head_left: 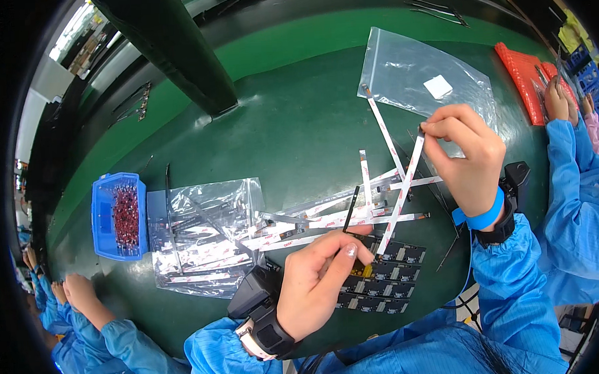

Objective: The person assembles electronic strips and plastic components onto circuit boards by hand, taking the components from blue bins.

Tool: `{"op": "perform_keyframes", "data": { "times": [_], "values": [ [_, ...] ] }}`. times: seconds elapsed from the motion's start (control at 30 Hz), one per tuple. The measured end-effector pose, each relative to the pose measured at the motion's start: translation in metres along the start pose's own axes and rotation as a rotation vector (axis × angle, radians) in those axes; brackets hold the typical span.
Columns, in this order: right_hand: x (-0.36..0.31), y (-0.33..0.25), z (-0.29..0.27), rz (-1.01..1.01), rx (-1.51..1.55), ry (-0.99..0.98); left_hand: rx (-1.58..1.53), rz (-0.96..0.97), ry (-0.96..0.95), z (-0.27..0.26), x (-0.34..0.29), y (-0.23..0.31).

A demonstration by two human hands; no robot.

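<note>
My right hand (468,156) pinches the upper end of a long white strip (403,189) with dark ends and red print, perhaps a flexible flat cable. The strip slants down to a panel of small black circuit boards (383,277). Over this panel's upper left part, my left hand (323,279) has thumb and fingers drawn together; what they hold, if anything, is hidden. A thin black strip (351,208) rises beside those fingertips. More white strips (341,215) lie loosely crossed beyond the panel. One longer strip (382,126) reaches up to a clear zip bag.
A clear bag of strips (205,238) lies left, beside a blue bin (100,219) of small dark red parts. The clear zip bag (401,62) is at the far right, near red wrap (522,77). A dark post (173,52) stands behind. Co-workers' hands (560,99) are nearby.
</note>
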State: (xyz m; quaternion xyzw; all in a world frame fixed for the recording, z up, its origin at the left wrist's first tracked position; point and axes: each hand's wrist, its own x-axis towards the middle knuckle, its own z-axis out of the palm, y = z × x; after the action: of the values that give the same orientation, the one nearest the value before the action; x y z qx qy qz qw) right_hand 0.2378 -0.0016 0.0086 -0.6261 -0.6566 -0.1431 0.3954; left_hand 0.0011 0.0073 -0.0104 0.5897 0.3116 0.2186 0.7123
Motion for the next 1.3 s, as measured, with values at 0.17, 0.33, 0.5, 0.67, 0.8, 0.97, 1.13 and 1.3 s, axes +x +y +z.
{"op": "perform_keyframes", "data": {
  "times": [0.17,0.33,0.5,0.67,0.8,0.97,1.13,1.3],
  "values": [
    [0.0,0.002,-0.001,0.069,0.014,0.013,0.058,-0.012,-0.077,0.003,0.0,0.001],
    [0.002,0.005,-0.004,0.136,0.061,0.022,-0.222,-0.098,0.043,0.01,0.0,0.007],
    [0.003,0.006,-0.006,0.155,0.058,0.028,-0.117,-0.006,0.067,0.01,0.001,-0.004],
    [0.003,0.007,-0.006,0.153,0.053,0.036,0.075,0.009,-0.067,0.004,0.002,-0.003],
    [0.011,-0.006,-0.009,0.192,0.095,0.048,0.013,0.014,0.024,0.009,-0.001,-0.007],
    [0.004,-0.01,-0.024,-0.023,0.448,-0.157,-0.049,-0.03,0.131,0.009,-0.001,-0.01],
    [-0.01,-0.043,-0.011,-0.081,0.556,-0.566,0.041,-0.017,0.122,0.012,-0.002,-0.002],
    [-0.011,-0.035,-0.011,-0.018,0.593,-0.724,0.029,0.062,0.091,0.012,0.0,-0.005]
  ]
}}
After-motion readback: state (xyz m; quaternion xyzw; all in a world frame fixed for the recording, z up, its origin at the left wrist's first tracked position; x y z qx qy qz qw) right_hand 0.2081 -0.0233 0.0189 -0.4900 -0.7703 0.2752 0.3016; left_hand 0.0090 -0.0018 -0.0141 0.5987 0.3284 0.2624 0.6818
